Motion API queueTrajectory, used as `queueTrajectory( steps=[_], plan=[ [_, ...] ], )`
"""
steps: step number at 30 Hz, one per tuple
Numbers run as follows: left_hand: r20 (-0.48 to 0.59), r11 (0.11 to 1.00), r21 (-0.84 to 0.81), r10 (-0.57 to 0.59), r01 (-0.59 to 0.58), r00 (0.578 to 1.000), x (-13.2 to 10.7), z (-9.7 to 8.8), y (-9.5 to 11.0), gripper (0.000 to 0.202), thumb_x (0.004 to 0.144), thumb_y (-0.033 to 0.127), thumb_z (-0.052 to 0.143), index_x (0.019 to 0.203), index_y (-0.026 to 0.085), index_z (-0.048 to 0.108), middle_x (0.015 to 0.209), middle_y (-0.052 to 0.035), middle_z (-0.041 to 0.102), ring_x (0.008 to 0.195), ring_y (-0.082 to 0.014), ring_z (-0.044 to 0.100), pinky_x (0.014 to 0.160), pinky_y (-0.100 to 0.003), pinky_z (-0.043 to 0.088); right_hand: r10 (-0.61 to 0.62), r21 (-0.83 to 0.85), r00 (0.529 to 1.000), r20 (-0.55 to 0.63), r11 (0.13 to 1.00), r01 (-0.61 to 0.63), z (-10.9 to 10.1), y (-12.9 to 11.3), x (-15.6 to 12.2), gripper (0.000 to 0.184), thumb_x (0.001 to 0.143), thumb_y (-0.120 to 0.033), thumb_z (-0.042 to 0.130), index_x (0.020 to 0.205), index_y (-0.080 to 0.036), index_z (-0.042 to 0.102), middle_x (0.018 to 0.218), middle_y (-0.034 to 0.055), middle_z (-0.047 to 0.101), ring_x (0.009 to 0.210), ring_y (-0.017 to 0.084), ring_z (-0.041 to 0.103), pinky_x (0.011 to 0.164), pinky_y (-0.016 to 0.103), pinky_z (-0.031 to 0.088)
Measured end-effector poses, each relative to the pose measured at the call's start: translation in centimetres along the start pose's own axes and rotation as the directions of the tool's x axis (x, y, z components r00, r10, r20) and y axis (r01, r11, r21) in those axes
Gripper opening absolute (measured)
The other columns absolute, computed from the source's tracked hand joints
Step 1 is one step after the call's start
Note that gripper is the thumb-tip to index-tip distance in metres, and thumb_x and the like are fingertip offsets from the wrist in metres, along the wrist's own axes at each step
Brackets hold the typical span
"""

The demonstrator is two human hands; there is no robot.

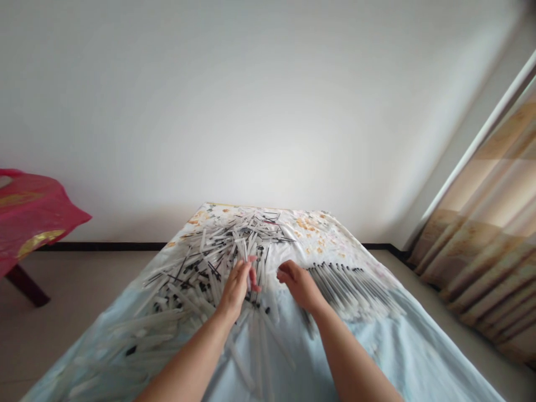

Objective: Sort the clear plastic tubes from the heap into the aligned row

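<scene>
My left hand (pixel 238 285) is at the near right side of a loose pile of pen parts (pixel 201 279). Its fingers are curled around a whitish translucent pen barrel (pixel 242 250) that points away from me. Just right of it, my right hand (pixel 298 283) hovers above the cloth with its fingers pinched together; what they hold, if anything, is too blurred to make out. Beside that hand lies a neat row of pens (pixel 352 290), side by side, dark ends away from me. The pile mixes translucent barrels, thin black sticks and small black pieces.
A flowered white and pale blue cloth (pixel 393 346) covers the table. Red plastic (pixel 37 206) with gold print drapes over a dark-legged piece of furniture at the left. A patterned curtain (pixel 489 234) hangs at the right, and a white wall (pixel 268 111) stands behind the table.
</scene>
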State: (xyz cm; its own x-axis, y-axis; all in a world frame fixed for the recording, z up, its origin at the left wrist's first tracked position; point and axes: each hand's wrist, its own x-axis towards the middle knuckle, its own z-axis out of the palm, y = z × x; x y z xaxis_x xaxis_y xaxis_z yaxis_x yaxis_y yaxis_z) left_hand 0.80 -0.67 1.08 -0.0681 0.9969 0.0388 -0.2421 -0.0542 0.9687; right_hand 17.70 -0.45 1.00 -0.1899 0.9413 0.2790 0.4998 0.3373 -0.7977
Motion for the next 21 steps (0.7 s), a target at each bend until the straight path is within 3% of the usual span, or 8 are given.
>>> queueTrajectory(
  steps=[3,8,12,21],
  plan=[
    [0.149,0.982,0.190,-0.037,0.008,0.988,0.1,-0.1,-0.4,0.036,0.074,0.042,0.044,0.098,0.018,0.054,0.053,0.0062,0.040,0.039,-0.0075,0.035,0.035,-0.018,0.028,0.086,0.246,0.995,-0.058,0.967,-0.069,-1.3,0.6,0.4,0.027,0.077,-0.036,0.049,0.092,-0.016,0.058,0.068,0.0010,0.058,0.063,0.013,0.052,0.060,0.025,0.041],
    [0.286,0.871,0.450,0.068,-0.197,0.956,-0.3,0.0,-0.8,0.033,0.076,0.043,0.042,0.091,0.019,0.059,0.053,0.0022,0.047,0.049,-0.0132,0.045,0.049,-0.023,0.035,0.154,0.448,0.984,-0.093,0.889,-0.097,-2.3,1.3,0.7,0.030,0.071,-0.040,0.054,0.089,-0.016,0.058,0.063,-0.0016,0.053,0.055,0.009,0.046,0.054,0.023,0.039],
    [0.311,0.800,0.538,0.105,-0.266,0.945,-0.6,0.1,-0.9,0.030,0.075,0.042,0.046,0.094,0.021,0.057,0.056,0.0013,0.053,0.053,-0.0144,0.049,0.051,-0.022,0.034,0.185,0.438,0.978,-0.094,0.890,-0.126,-2.6,1.3,0.6,0.028,0.070,-0.042,0.055,0.076,-0.015,0.057,0.055,-0.0038,0.047,0.047,0.008,0.041,0.048,0.021,0.034],
    [0.321,0.736,0.601,0.135,-0.311,0.937,-0.4,-0.1,-0.6,0.028,0.074,0.040,0.047,0.089,0.021,0.061,0.071,-0.0024,0.064,0.066,-0.0173,0.057,0.060,-0.024,0.040,0.199,0.407,0.972,-0.125,0.904,-0.133,-2.5,2.0,0.9,0.032,0.070,-0.045,0.054,0.079,-0.015,0.057,0.055,-0.0037,0.047,0.046,0.007,0.040,0.046,0.021,0.032]
  ],
)
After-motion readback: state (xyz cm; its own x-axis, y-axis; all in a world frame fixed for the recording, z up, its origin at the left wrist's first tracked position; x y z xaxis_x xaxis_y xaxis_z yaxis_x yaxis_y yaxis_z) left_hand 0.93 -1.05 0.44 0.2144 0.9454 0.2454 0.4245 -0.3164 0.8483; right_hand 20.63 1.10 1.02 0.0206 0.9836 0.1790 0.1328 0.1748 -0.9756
